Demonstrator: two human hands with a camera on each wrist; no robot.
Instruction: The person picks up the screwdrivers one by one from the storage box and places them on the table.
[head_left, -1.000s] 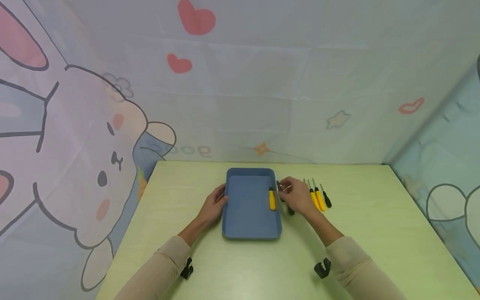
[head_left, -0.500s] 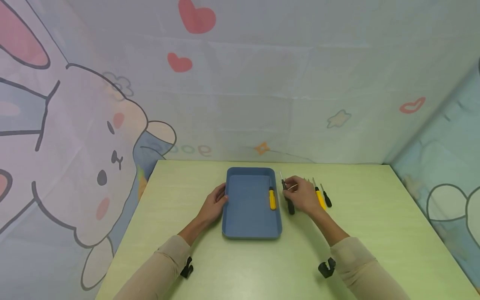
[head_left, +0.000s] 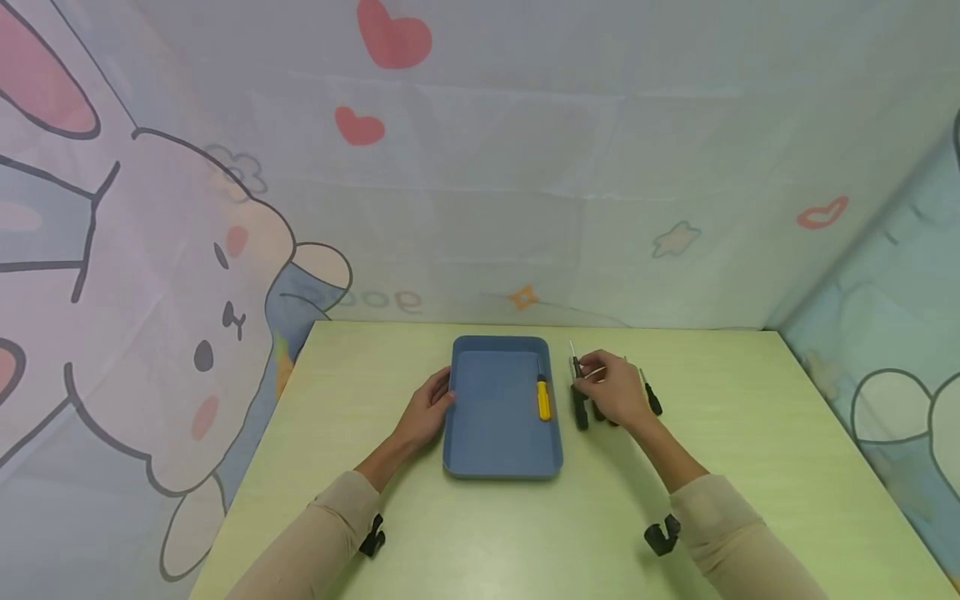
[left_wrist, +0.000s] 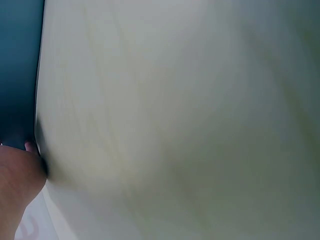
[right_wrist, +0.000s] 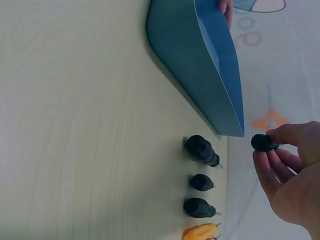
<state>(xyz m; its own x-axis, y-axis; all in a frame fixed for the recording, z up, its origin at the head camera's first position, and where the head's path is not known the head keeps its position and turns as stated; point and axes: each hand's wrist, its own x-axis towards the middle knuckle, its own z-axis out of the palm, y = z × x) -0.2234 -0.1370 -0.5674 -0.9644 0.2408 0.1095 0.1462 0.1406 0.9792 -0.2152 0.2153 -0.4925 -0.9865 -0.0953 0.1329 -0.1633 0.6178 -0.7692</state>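
Observation:
My left hand [head_left: 426, 410] holds the left side of the blue tray [head_left: 498, 462], and in the right wrist view its fingertips [right_wrist: 226, 7] show over the rim. Inside the tray, near its right wall, lies a yellow-handled screwdriver [head_left: 543, 400]. To the right of the tray my right hand [head_left: 613, 390] pinches a small black screwdriver [right_wrist: 262, 143] between thumb and fingers, raised above the table with its shaft pointing away. Below this hand, black-handled screwdrivers [right_wrist: 201, 149] lie in a row on the table; the hand partly hides them in the head view.
Further along the row a yellow-handled screwdriver [right_wrist: 200, 231] shows in the right wrist view. A small black screwdriver [head_left: 652, 402] lies at the row's right end. The pale table [head_left: 480, 542] meets a printed cloth backdrop [head_left: 480, 208] behind the tray.
My right hand has drawn rightward from the tray's right edge, with the small black screwdriver still pinched. The left hand and tray have hardly moved.

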